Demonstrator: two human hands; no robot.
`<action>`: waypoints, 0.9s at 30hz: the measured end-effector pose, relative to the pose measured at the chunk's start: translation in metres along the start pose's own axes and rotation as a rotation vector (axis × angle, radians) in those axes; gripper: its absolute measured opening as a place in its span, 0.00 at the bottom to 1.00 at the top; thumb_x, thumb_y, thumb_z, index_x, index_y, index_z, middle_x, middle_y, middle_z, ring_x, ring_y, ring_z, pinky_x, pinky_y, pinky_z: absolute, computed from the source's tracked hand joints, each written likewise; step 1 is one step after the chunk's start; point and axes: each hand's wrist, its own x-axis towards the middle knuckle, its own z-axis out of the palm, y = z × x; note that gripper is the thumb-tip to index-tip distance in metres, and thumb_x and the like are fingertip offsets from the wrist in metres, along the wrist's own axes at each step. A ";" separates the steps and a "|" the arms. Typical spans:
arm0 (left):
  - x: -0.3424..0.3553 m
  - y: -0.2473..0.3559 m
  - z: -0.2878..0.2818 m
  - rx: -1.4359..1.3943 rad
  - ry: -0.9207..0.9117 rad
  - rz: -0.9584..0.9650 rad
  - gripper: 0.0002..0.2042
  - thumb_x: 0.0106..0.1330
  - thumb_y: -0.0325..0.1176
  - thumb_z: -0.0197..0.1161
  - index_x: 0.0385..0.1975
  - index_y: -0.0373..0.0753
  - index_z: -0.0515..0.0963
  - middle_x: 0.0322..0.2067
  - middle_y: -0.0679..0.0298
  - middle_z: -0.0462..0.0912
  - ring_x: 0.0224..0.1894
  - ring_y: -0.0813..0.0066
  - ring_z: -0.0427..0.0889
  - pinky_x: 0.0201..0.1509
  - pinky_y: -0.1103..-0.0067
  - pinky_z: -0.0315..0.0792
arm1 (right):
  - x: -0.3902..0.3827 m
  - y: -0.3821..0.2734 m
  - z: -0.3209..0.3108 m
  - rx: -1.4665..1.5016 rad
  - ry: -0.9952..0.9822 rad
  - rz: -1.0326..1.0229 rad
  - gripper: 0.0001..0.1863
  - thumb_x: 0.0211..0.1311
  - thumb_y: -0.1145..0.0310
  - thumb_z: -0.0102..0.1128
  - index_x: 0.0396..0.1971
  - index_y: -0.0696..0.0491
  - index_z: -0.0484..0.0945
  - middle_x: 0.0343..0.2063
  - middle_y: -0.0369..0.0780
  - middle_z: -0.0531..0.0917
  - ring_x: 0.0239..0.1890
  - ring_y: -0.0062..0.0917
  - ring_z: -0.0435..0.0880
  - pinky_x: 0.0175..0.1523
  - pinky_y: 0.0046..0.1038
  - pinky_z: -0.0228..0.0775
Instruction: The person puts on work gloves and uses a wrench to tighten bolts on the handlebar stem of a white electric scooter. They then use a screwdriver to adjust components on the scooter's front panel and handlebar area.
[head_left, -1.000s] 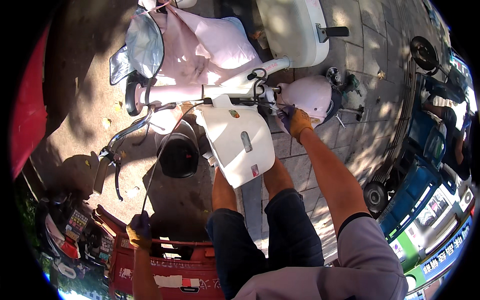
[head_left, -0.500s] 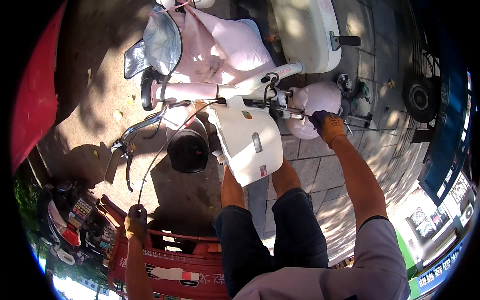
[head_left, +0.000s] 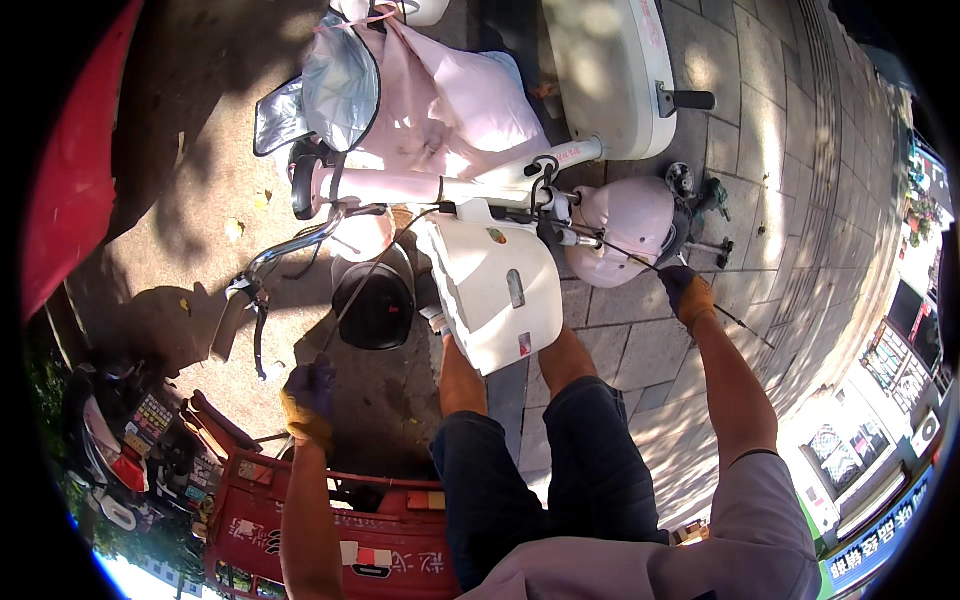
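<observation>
My gloved left hand [head_left: 308, 402] is closed on one stretch of a long black cable [head_left: 384, 254], which bends down to it from the frame. On the far side, my gloved right hand [head_left: 688, 295] grips the same cable's other stretch, and a loose tail runs past it to the lower right. Between my hands is a white and pink electric bike frame [head_left: 390, 187], with the cable passing along it. A cream-white panel [head_left: 490, 310] hangs from the frame in front of my legs. A handlebar with brake lever [head_left: 262, 335] sticks out above my left hand.
A pink rounded shell [head_left: 622, 225] lies under the cable on the paving. A black-topped round seat or container [head_left: 374, 305] stands between handlebar and panel. Pink cloth [head_left: 440, 105] covers the far part. A red vehicle [head_left: 300, 525] is close at lower left.
My right hand has moved right and down, with more cable drawn out on that side. My left hand has come up toward the frame, and its stretch of cable is shorter.
</observation>
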 end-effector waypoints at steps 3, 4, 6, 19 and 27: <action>-0.028 0.032 -0.033 0.254 -0.050 0.083 0.07 0.70 0.29 0.64 0.31 0.35 0.83 0.26 0.54 0.84 0.26 0.66 0.82 0.32 0.71 0.74 | 0.016 -0.030 0.008 0.021 -0.104 0.038 0.15 0.73 0.56 0.54 0.44 0.48 0.86 0.46 0.44 0.87 0.50 0.43 0.84 0.54 0.41 0.75; -0.041 0.038 -0.048 0.128 -0.011 0.096 0.07 0.70 0.28 0.63 0.30 0.35 0.83 0.26 0.54 0.84 0.25 0.64 0.81 0.31 0.70 0.73 | 0.021 -0.046 0.014 -0.012 -0.099 -0.018 0.15 0.72 0.55 0.54 0.43 0.47 0.86 0.46 0.44 0.87 0.51 0.42 0.84 0.55 0.42 0.75; -0.069 0.047 -0.084 0.038 0.033 0.078 0.08 0.70 0.27 0.63 0.27 0.35 0.81 0.24 0.55 0.83 0.24 0.64 0.81 0.29 0.70 0.73 | 0.039 -0.085 0.024 0.025 -0.099 -0.054 0.14 0.72 0.56 0.54 0.43 0.45 0.87 0.46 0.43 0.87 0.52 0.42 0.84 0.55 0.42 0.75; -0.034 -0.048 -0.171 0.142 -0.129 -0.341 0.08 0.75 0.31 0.59 0.40 0.33 0.82 0.35 0.62 0.84 0.41 0.71 0.81 0.48 0.76 0.75 | 0.037 -0.150 -0.019 -0.142 -0.201 0.046 0.15 0.67 0.61 0.56 0.46 0.48 0.87 0.43 0.47 0.89 0.49 0.44 0.88 0.55 0.42 0.78; 0.055 0.006 -0.082 0.500 -0.085 -0.411 0.16 0.72 0.44 0.65 0.44 0.36 0.82 0.33 0.57 0.87 0.35 0.64 0.85 0.42 0.68 0.77 | -0.024 -0.063 -0.011 0.018 0.000 0.006 0.14 0.70 0.60 0.56 0.45 0.49 0.86 0.42 0.48 0.87 0.47 0.47 0.85 0.53 0.45 0.77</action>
